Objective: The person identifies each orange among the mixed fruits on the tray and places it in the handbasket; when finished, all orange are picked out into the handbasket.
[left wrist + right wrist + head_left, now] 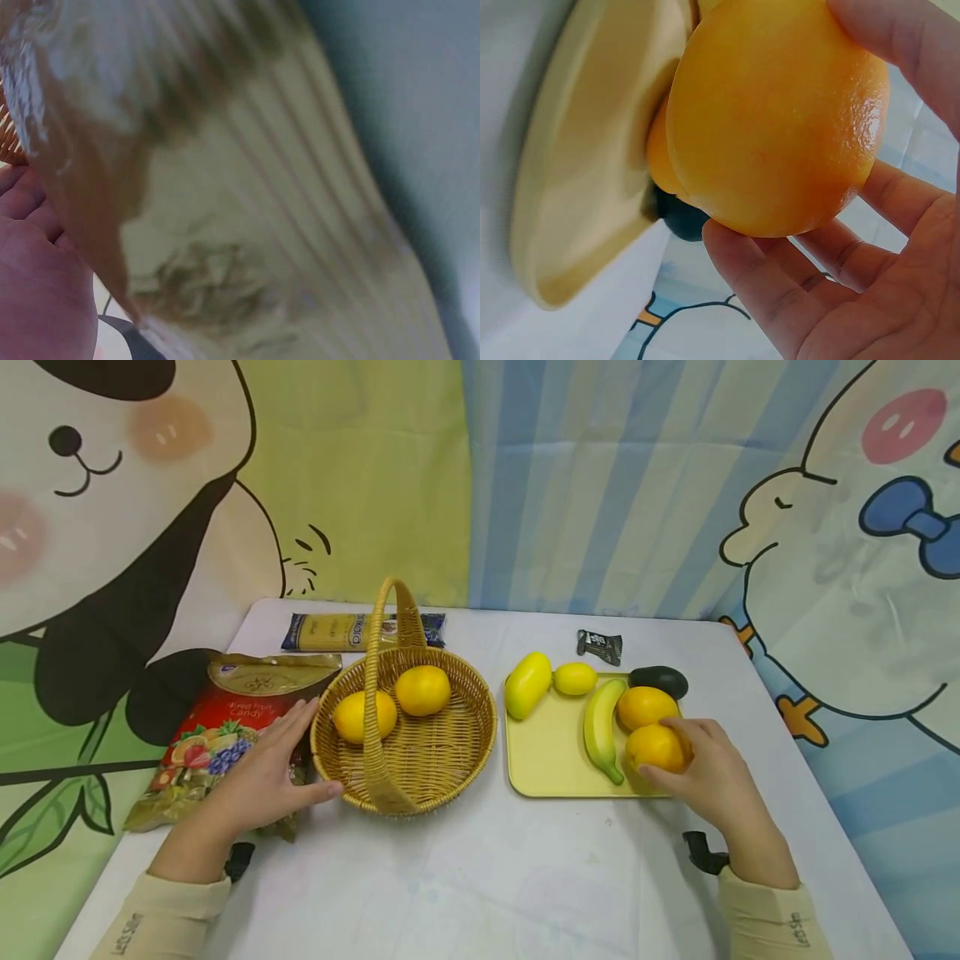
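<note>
My right hand (716, 777) curls its thumb and fingers round an orange (658, 749) at the front right of the yellow tray (547, 760). In the right wrist view that orange (780, 120) fills the space between thumb and fingers. Right behind it lie another orange (647, 707) and a dark green avocado (658, 682), with a banana (602, 727) to the left. My left hand (262, 785), fingers extended, lies at the left rim of the wicker basket (450, 768). Inside the basket are two oranges (423, 690). A fruit candy bag (202, 735) lies under and beside the left hand.
A yellow mango (528, 685) and a lemon (575, 678) lie at the tray's back left. Behind the tray is a small dark wrapped packet (600, 647). A pasta packet (330, 632) lies behind the basket, whose tall handle (372, 677) arches over it.
</note>
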A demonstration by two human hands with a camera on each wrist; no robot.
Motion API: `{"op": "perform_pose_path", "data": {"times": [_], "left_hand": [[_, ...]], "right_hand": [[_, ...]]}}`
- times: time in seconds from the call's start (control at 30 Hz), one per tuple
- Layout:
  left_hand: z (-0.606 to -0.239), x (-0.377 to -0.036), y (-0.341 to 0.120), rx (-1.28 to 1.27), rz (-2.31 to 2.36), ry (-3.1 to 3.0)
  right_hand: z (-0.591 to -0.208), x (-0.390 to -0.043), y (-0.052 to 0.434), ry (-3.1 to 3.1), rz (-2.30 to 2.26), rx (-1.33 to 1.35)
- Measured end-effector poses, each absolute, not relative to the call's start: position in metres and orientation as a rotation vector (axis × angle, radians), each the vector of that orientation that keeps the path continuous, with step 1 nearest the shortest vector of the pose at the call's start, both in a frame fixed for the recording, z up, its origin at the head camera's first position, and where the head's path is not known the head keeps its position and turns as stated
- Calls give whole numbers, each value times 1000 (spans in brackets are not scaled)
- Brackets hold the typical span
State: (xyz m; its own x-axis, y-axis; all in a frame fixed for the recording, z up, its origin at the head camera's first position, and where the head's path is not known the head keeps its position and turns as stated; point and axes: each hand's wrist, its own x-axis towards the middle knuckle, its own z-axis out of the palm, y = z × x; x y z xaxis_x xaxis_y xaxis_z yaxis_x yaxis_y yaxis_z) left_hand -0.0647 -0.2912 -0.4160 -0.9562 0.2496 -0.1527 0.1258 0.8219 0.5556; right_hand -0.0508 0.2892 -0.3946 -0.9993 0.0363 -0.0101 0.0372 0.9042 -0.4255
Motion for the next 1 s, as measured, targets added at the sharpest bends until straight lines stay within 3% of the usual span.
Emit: {"op": "perform_pose_path", "data": {"times": [1.0], "left_hand": [[-415,-65,-291,297,854,2788]], "right_hand": [[-358,-83,251,3137,-757,-195]]}}
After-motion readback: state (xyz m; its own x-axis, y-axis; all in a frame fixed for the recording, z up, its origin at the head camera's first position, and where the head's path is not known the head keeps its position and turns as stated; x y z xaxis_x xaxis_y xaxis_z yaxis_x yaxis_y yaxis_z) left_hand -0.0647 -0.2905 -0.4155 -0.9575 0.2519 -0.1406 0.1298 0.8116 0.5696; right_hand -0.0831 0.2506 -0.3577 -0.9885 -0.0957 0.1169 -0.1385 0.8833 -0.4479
